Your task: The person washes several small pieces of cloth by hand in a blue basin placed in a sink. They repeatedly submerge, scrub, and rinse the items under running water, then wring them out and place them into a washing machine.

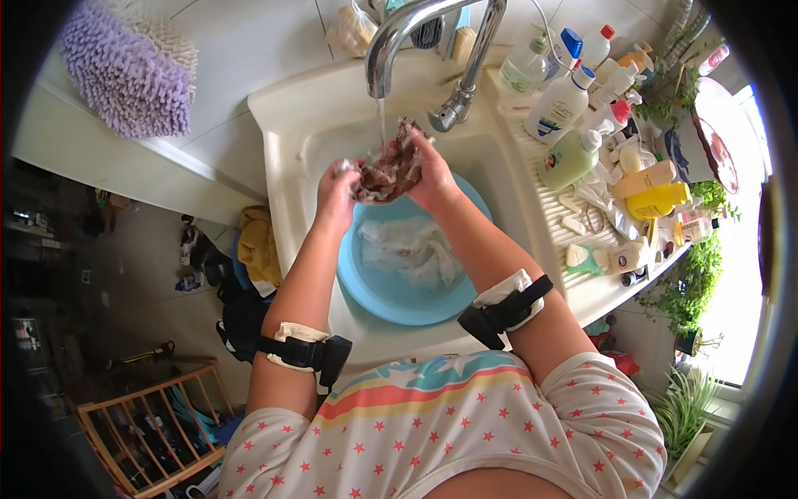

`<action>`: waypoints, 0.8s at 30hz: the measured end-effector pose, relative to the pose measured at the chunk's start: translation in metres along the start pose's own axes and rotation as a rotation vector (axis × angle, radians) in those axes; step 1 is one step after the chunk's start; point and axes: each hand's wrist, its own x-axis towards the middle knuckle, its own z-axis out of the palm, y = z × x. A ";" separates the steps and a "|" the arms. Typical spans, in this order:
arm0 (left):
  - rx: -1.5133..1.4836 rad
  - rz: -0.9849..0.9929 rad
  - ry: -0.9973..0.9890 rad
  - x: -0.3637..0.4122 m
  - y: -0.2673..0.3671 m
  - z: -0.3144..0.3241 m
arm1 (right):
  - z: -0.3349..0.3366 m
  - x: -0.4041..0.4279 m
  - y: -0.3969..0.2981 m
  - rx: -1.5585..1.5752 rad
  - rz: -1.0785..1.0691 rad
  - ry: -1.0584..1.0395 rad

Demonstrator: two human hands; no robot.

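Between my two hands I hold a soapy brown cloth (389, 171) in the running water, above the far rim of a light blue basin (380, 305). My left hand (338, 193) grips its left end, with white foam on the fingers. The right end is held up in my right hand (433, 171), thumb across the fabric. Water falls from the chrome faucet (380, 75) close behind the cloth. In the basin's water lies a crumpled white cloth (408, 249). The basin stands in a cream sink (287, 187).
On the ribbed drainboard (555, 237) at right stand several pump bottles (570, 159), a white bottle with a blue cap (559, 103) and a yellow bottle (658, 199). A faucet lever (446, 117) juts over the sink's back edge. Purple chenille mitt (128, 75) hangs at upper left.
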 end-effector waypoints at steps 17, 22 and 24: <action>0.657 0.176 -0.077 0.017 0.025 0.025 | 0.018 0.000 -0.007 -0.474 -0.040 -0.047; 0.521 -0.017 -0.069 0.018 0.031 0.026 | 0.015 -0.012 -0.014 -0.483 -0.031 0.000; 0.701 0.041 -0.085 0.015 0.027 0.032 | 0.016 -0.015 -0.015 -0.438 0.020 -0.008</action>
